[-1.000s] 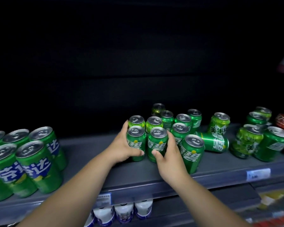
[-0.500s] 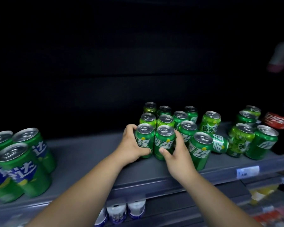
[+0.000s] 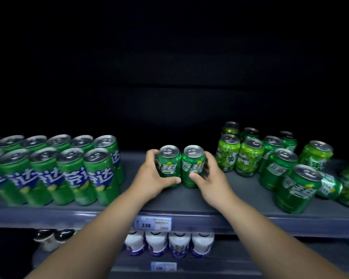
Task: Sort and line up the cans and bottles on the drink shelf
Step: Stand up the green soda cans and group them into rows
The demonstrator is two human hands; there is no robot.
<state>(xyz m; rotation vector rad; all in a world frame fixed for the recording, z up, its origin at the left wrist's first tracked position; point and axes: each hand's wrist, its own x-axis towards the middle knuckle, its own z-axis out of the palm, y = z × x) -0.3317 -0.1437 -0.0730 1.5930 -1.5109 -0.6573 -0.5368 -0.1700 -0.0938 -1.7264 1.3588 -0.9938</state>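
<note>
Two short green cans stand upright side by side in the middle of the grey shelf. My left hand grips the left can, thumb across its lower front. My right hand grips the right can the same way. To the left stand two rows of tall slim green cans. To the right sits a loose cluster of short green cans, some dark green, some light green, with one lying on its side.
A price tag hangs on the shelf's front edge below my hands. White bottles line the shelf underneath, with dark-capped ones to their left. The back of the drink shelf is dark.
Both hands have carried the two gripped cans leftward, away from the cluster on the right into the open gap. The view has swung left, bringing more of the tall cans into sight.
</note>
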